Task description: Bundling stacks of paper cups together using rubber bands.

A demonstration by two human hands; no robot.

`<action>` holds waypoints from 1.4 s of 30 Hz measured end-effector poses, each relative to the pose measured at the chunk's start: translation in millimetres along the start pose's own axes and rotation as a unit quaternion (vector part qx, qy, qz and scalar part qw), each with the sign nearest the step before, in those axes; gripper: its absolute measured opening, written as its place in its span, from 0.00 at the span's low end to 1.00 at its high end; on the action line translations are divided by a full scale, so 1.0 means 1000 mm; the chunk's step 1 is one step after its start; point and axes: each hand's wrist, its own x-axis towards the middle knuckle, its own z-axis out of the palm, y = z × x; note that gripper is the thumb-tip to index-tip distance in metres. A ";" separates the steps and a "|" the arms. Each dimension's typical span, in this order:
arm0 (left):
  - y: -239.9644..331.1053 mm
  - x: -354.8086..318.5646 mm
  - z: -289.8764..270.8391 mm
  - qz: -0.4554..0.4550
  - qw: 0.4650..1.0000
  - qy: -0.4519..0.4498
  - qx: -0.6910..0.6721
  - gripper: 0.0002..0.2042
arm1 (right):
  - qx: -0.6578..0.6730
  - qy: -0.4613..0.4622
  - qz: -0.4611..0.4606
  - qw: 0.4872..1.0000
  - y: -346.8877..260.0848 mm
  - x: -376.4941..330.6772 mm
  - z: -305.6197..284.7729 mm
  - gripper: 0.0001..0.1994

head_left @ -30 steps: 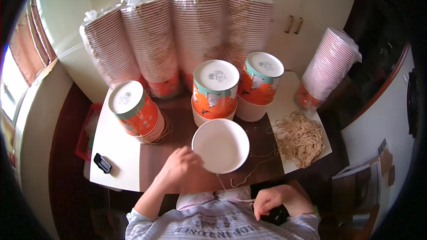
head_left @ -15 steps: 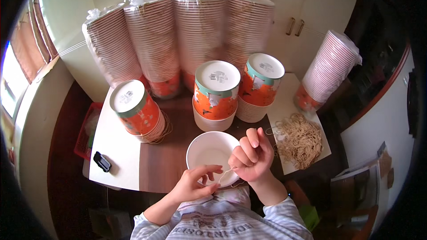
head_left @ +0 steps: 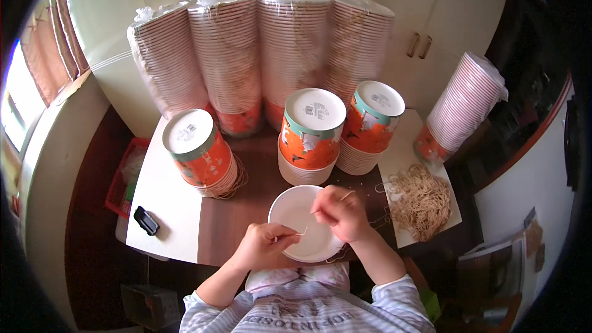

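An open white paper tub stands at the table's near edge, with both my hands over it. My left hand pinches a short end of thin beige string between thumb and fingers. Over the tub's right side, my right hand is closed, its fingertips together; a bit of light string seems to show at its fingers. More string lies against the tub's near right rim. A tangled heap of beige string rests at the table's right.
Upside-down stacks of orange paper tubs stand at left, middle and right. Tall plastic-wrapped tub stacks line the back; another stack leans at far right. A small black case lies at left.
My right hand has turned palm-down and its raised fingers have lowered toward the tub. My left fingers have closed into a pinch. The view has shifted slightly.
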 end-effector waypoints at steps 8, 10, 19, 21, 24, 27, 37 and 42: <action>-0.003 0.027 -0.023 0.181 0.926 0.082 0.320 0.04 | -0.519 -0.102 -0.045 0.848 0.031 0.017 0.000 0.07; -0.005 0.031 -0.026 0.186 0.916 0.091 0.344 0.05 | -0.505 -0.106 -0.017 0.856 0.038 0.023 -0.006 0.07; -0.017 0.049 -0.030 0.177 0.913 0.076 0.360 0.06 | -0.485 -0.099 -0.061 0.867 0.051 0.040 -0.013 0.07; -0.017 0.052 -0.030 0.167 0.919 0.070 0.350 0.07 | -0.489 -0.096 -0.050 0.866 0.052 0.040 -0.013 0.07; -0.027 0.059 -0.034 0.147 0.929 0.063 0.333 0.07 | -0.497 -0.068 -0.043 0.864 0.053 0.039 -0.013 0.07; -0.036 0.060 -0.031 0.012 0.997 0.066 0.038 0.07 | -0.537 -0.025 0.001 0.843 0.056 0.041 -0.017 0.06; -0.056 0.059 -0.025 -0.013 0.999 0.035 0.026 0.10 | -0.560 -0.014 -0.027 0.828 0.071 0.043 -0.021 0.06; -0.058 0.059 -0.026 -0.012 0.999 0.030 0.026 0.09 | -0.560 -0.011 -0.015 0.828 0.067 0.044 -0.017 0.07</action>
